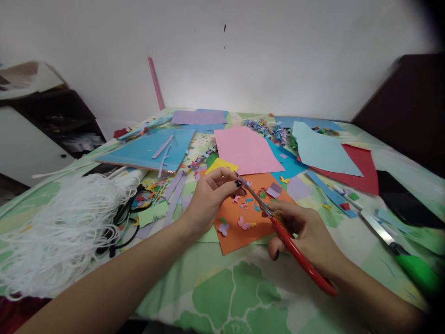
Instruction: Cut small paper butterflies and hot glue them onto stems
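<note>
My right hand [309,232] grips a pair of scissors [299,253] with red handles, their blades slanting up and left. Close to the blade tips, my left hand [212,197] is pinched, thumb against fingers; whatever it holds is too small and hidden to make out. Both hands are above a sheet of orange paper [229,241]. On that sheet lie small paper butterflies, among them a pink butterfly [244,223] and a lilac paper cutout [223,228], with a purple paper scrap [274,189] and other tiny bits.
A heap of white cord [62,232] covers the left side. Behind lie pink paper [246,150], a blue pad [149,146] and light blue paper [327,150] over red paper [371,174]. At right are a phone [406,197] and green-handled scissors [413,266].
</note>
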Action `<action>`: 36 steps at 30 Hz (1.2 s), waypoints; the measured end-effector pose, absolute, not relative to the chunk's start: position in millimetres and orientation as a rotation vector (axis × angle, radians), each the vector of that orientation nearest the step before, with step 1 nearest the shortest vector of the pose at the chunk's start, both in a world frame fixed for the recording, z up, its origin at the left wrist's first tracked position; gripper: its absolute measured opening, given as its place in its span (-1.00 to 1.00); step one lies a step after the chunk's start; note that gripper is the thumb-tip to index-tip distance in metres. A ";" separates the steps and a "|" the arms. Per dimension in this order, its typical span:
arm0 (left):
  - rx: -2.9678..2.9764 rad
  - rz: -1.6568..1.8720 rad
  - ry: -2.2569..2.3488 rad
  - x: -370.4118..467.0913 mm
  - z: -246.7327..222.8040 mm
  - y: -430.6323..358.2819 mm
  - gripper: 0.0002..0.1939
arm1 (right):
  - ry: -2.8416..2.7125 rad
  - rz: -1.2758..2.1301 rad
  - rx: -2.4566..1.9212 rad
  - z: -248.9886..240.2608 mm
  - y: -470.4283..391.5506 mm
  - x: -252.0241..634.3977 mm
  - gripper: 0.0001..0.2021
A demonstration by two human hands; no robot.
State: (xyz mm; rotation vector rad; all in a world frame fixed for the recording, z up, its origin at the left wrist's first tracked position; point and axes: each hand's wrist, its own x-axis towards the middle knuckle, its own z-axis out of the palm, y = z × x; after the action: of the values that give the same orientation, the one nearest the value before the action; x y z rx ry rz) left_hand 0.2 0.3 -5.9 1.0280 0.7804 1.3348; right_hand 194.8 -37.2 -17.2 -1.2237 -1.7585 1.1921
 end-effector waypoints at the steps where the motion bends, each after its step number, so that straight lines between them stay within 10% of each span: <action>1: 1.032 1.340 0.779 0.2 -5.6 0.3 -0.92 | -1.761 1.182 -1.232 -16.9 -37.5 194.6 -0.66; 36: 0.989 1.311 0.753 2.4 -6.3 -3.4 -0.95 | -1.727 1.198 -1.195 -17.3 -38.2 192.2 -0.64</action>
State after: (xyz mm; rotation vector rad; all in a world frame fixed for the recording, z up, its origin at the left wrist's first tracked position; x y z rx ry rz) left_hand 2.4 -3.4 -6.3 0.9888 0.7532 1.3107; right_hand 192.2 -38.2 -17.3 -1.1950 -1.7267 1.1978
